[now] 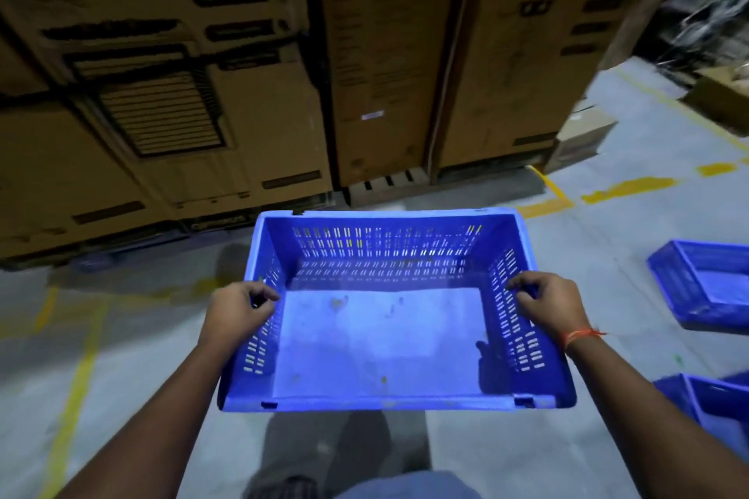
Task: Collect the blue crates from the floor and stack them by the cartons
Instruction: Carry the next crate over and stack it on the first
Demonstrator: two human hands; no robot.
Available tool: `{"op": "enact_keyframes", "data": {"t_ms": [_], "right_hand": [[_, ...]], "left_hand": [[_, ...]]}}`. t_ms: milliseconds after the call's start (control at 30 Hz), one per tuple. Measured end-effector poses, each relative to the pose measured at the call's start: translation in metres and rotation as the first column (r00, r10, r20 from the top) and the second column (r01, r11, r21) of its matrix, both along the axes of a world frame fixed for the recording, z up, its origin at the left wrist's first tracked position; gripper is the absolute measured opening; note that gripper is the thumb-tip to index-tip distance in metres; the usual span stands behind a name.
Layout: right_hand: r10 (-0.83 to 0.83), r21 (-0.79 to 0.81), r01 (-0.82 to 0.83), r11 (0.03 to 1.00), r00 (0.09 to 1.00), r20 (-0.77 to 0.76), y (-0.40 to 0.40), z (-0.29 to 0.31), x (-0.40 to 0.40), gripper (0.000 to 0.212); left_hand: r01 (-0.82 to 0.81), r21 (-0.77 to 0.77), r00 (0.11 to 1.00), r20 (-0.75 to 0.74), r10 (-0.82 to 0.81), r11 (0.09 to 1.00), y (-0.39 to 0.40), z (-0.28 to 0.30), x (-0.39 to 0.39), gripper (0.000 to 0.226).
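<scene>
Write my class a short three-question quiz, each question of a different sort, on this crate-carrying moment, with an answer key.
1. True or false: both hands grip the held crate by its side walls.
2. How many other blue crates lie on the floor to the right? A) none B) two C) five
3. Fill in: ahead of the held crate stand tall brown ____.

Key:
1. True: left hand and right hand each hold a side wall.
2. B: far crate, near crate.
3. cartons.
</scene>
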State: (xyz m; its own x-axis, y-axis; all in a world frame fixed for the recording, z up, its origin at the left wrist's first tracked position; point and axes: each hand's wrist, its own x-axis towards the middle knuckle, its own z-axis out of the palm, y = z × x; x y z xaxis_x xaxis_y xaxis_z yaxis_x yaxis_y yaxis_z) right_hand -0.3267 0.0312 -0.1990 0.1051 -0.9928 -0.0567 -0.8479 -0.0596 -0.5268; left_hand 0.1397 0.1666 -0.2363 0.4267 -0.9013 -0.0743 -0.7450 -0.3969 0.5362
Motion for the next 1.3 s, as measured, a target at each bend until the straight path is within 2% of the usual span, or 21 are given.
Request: {"op": "enact_keyframes", "data": {"t_ms": [200, 467, 767, 1067, 1300], "right_hand": [[-0.074, 0.037, 0.074, 0.997, 0.997, -0.010, -0.047, -0.001, -0.074, 0.026], [-0.067, 0.089, 0.070, 0.994, 0.997, -0.037, -0.141, -0.028, -0.110, 0.024], [0.011, 0.131, 0.005, 0.991, 0.993, -0.121, -0.272, -0.055, -0.114, 0.020], [0.043, 0.174, -0.027, 0.984, 0.995, -0.088, -0.373, -0.056, -0.110, 0.027], [0.105, 0.258, -0.079, 0.963, 0.991, -0.088, -0.461, -0.095, -0.115, 0.023]], "left_hand": [[0.038, 0.012, 0.999, 0.002, -0.038, 0.999, -0.072, -0.004, -0.066, 0.020], [0.045, 0.026, 0.999, -0.001, -0.045, 0.999, -0.161, -0.034, -0.106, 0.014], [-0.069, 0.077, 0.995, -0.072, 0.074, 0.995, -0.260, -0.073, -0.128, 0.015], [-0.168, 0.070, 0.984, -0.055, 0.172, 0.983, -0.330, -0.070, -0.137, 0.014], [-0.307, 0.082, 0.949, -0.044, 0.312, 0.948, -0.374, -0.088, -0.170, 0.017]]}}
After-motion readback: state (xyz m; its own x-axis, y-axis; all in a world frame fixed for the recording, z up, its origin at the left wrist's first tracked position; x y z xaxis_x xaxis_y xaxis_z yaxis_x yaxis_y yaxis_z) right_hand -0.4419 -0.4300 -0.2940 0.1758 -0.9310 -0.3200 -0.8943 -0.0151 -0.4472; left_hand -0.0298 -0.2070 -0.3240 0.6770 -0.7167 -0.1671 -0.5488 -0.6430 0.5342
